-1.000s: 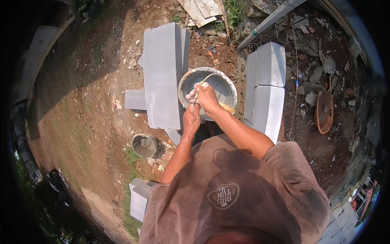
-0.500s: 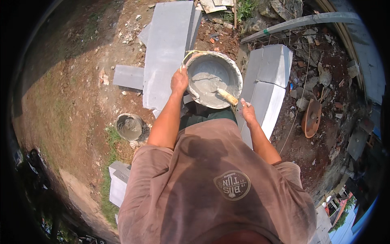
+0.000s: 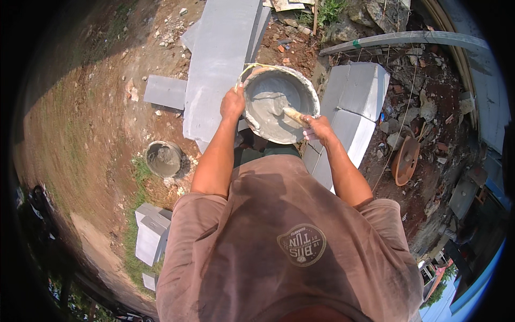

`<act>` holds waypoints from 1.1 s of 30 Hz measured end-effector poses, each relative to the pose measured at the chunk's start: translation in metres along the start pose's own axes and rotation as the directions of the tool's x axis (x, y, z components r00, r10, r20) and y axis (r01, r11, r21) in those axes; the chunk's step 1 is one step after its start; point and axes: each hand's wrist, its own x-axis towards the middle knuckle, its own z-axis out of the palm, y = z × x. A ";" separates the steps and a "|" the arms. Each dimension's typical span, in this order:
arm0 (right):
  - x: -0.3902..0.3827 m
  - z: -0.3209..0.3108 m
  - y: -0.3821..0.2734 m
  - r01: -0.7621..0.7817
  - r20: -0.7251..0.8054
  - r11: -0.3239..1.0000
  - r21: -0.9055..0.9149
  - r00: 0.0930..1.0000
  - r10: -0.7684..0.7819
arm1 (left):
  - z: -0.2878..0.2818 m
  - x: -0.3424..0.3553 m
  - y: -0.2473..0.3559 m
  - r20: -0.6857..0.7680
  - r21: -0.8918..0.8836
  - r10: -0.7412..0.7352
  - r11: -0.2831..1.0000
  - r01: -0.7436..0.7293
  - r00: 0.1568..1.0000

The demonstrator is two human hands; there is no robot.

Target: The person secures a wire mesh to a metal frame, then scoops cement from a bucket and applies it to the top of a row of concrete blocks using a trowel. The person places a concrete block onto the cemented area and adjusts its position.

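A round bucket (image 3: 313,90) with a mortar-crusted rim is in front of me, and wet grey mortar (image 3: 265,110) lies inside it. At its left edge my left hand (image 3: 233,103) is closed on the rim, where the thin yellowish bail handle (image 3: 248,67) meets it. My right hand (image 3: 320,129) grips the end of a pale wooden handle, that of a trowel (image 3: 293,115) by its look. The tool slants down leftward into the mortar, which hides its blade.
Large grey blocks stand left (image 3: 217,70) and right (image 3: 351,96) of the bucket. A smaller mortar bucket (image 3: 163,159) sits on the ground at left. Rubble, a taut string (image 3: 406,115) and a reddish-brown pan (image 3: 406,161) are at right. More blocks (image 3: 153,236) lie lower left.
My right hand has moved left and up to the wooden handle and closed on it. The handle has shifted slightly, and the mortar around it is disturbed. My left hand stays on the bucket.
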 end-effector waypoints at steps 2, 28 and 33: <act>0.004 -0.002 -0.015 0.005 0.049 0.996 -0.086 0.999 0.000 | 0.003 0.002 -0.001 0.012 -0.030 -0.042 0.999 0.042 0.999; 0.038 0.025 -0.062 0.248 0.131 0.855 -0.456 0.969 -0.211 | 0.032 -0.060 -0.016 0.019 -0.225 -0.431 0.877 0.424 0.902; 0.082 0.014 -0.049 0.435 0.028 0.709 -0.555 0.861 -0.507 | 0.049 -0.040 -0.014 0.075 -0.270 -0.491 0.828 0.491 0.868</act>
